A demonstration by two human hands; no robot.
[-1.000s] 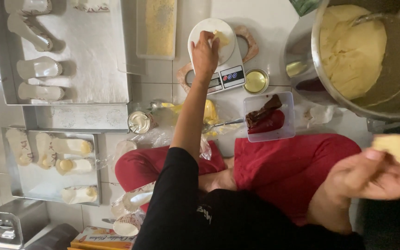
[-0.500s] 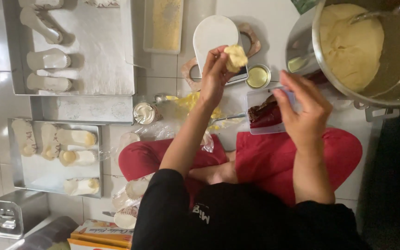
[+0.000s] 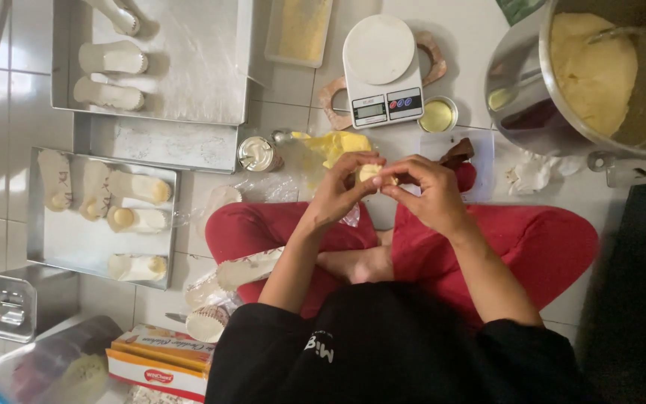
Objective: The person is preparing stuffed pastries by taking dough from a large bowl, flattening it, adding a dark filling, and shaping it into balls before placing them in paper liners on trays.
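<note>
Head view: left hand (image 3: pixel 342 183) & right hand (image 3: pixel 428 191) meet over the lap, fingers curled shut round a small dough ball (image 3: pixel 370 172) pinched btwn both sets of fingertips. Kitchen scale (image 3: pixel 381 75) sits on the floor just beyond, big steel mixing bowl (image 3: pixel 521 82) of yellow dough to the right. Baking tray (image 3: pixel 99 217) w/ filled paper cups at left.

The fingers (image 3: pixel 383 173) hide most of the dough ball (image 3: pixel 370 172); the mixing bowl (image 3: pixel 562 112) runs off the frame's edge.
</note>
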